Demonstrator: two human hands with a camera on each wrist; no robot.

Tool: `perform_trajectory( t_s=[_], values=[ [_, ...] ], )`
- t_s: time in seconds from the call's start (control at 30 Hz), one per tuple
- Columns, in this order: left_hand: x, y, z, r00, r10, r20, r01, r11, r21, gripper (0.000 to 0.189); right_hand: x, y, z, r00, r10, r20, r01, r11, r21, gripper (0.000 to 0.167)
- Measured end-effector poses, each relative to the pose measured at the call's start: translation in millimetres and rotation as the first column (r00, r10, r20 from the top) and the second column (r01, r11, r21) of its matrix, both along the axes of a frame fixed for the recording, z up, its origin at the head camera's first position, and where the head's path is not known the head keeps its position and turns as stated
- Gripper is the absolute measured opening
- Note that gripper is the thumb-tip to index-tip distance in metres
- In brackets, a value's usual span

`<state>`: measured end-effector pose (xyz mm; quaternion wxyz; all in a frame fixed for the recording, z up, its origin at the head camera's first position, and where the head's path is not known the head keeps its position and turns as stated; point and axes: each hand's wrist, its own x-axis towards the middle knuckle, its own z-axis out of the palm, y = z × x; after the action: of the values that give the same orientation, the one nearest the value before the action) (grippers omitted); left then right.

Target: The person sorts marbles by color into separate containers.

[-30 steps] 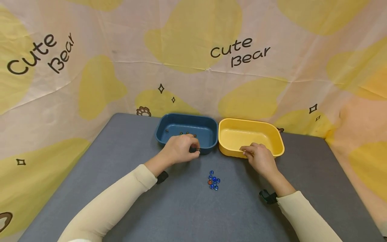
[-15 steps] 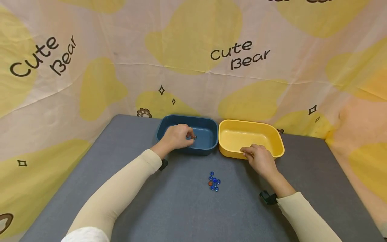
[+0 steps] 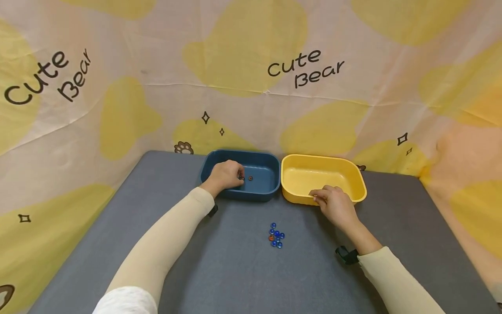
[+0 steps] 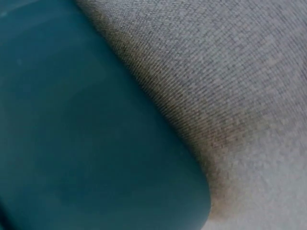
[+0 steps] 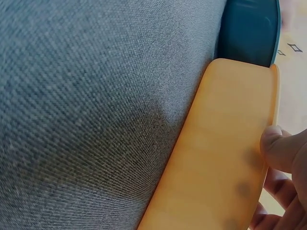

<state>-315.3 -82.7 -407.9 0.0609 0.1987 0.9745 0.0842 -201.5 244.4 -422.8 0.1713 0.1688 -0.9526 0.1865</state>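
Observation:
In the head view my left hand (image 3: 225, 172) reaches over the front rim of the blue bin (image 3: 256, 196), fingers curled. A small dark marble (image 3: 241, 178) shows between thumb and fingertips; an orange-brown marble (image 3: 250, 178) lies just right of it on the bin floor. The hand hides the bin's left part. My right hand (image 3: 338, 207) pinches the front rim of the yellow bin (image 3: 294, 197). In the right wrist view its thumb (image 5: 278, 147) presses on that rim. The left wrist view holds only the blue bin's outer wall (image 4: 96, 129) and the cloth.
A small cluster of blue marbles (image 3: 277, 234) with one orange marble (image 3: 271, 238) lies on the grey tabletop (image 3: 243, 270) in front of the bins. The bins stand side by side against a patterned backdrop cloth (image 3: 235, 65).
My left hand has moved from above the blue bin's front rim inward and to the left, uncovering an orange-brown marble on the bin floor. My right hand stays on the yellow bin's rim.

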Motion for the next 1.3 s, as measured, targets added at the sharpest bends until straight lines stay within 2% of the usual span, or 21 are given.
perform_trajectory(
  t_s=[0.33,0.73,1.07,1.3],
  values=[
    [-8.4,-3.2,-7.3,0.999,0.030,0.031,-0.030,1.000,-0.010,0.007,-2.2,-2.5,2.0,1.000,0.009,-0.004,-0.009,1.000,-0.004,0.015],
    [-7.2,-3.5,-8.0,0.998,0.030,0.047,-0.029,0.999,-0.015,0.009,-0.6,-4.5,1.5,1.000,0.009,0.004,-0.009,1.000,-0.006,0.015],
    [-2.8,-4.5,0.1,1.000,0.012,-0.009,-0.012,1.000,-0.022,0.021,-0.5,-3.6,0.3,1.000,0.003,0.005,-0.003,1.000,-0.004,0.015],
    [4.2,-3.4,7.4,0.998,-0.033,-0.047,0.030,0.998,-0.050,0.027,0.0,-2.0,0.4,1.000,-0.007,0.004,0.007,1.000,-0.003,0.015]
  ],
)
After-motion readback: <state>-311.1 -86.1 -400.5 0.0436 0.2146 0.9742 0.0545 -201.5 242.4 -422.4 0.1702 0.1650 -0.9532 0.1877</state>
